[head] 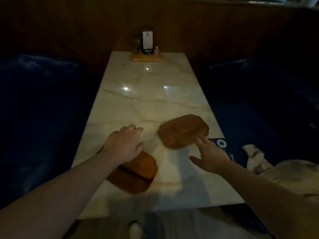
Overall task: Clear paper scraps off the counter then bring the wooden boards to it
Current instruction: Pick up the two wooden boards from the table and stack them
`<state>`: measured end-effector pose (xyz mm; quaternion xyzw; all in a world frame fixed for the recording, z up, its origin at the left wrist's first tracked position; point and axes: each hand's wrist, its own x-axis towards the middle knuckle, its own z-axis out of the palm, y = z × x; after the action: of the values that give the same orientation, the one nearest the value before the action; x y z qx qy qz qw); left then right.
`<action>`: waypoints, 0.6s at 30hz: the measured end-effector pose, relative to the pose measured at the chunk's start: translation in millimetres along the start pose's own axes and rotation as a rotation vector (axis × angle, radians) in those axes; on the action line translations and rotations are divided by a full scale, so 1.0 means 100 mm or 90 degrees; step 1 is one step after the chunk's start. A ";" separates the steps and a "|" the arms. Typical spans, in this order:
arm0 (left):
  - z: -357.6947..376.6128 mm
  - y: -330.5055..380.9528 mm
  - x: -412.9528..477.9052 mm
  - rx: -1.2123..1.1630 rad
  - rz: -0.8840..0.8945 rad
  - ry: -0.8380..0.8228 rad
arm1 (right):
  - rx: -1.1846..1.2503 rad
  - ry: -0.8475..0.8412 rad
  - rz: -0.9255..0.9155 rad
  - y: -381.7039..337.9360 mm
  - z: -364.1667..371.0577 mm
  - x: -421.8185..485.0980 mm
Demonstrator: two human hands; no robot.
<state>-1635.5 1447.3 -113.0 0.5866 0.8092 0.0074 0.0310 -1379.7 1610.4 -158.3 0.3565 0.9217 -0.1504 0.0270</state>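
On the counter (155, 100), two wooden boards (183, 131)

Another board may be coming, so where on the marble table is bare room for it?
The long stretch of table between the far board and the wooden stand is bare. The near end is crowded: near board, both hands, and a blue card at the right edge.

At the far end, against a dark wood-panelled wall (207, 31), a small wooden caddy (146, 56) holds an upright white card (148, 39). Deep blue upholstered seats (39, 104) flank both sides. A crumpled pale cloth (283, 171) lies on the right seat, beside a blue printed card (221, 144).
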 end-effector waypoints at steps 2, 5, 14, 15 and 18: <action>0.10 -0.05 0.29 -0.028 -0.004 -0.026 | 0.053 -0.006 0.035 0.10 0.05 0.14; 0.31 -0.10 0.65 -0.071 -0.015 -0.071 | 0.131 -0.005 0.104 0.27 0.15 0.31; 0.98 0.00 1.26 -0.218 -0.178 -0.172 | 0.257 -0.037 0.225 1.05 0.27 0.97; 1.05 0.04 1.34 -0.246 -0.206 -0.174 | 0.275 -0.039 0.245 1.18 0.26 1.10; 1.18 0.14 1.55 -0.335 -0.301 -0.176 | 0.339 -0.030 0.287 1.52 0.24 1.45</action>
<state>-1663.1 1596.0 -236.1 0.3509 0.8809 0.1286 0.2904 -1387.8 1803.2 -243.4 0.5422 0.7474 -0.3837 -0.0131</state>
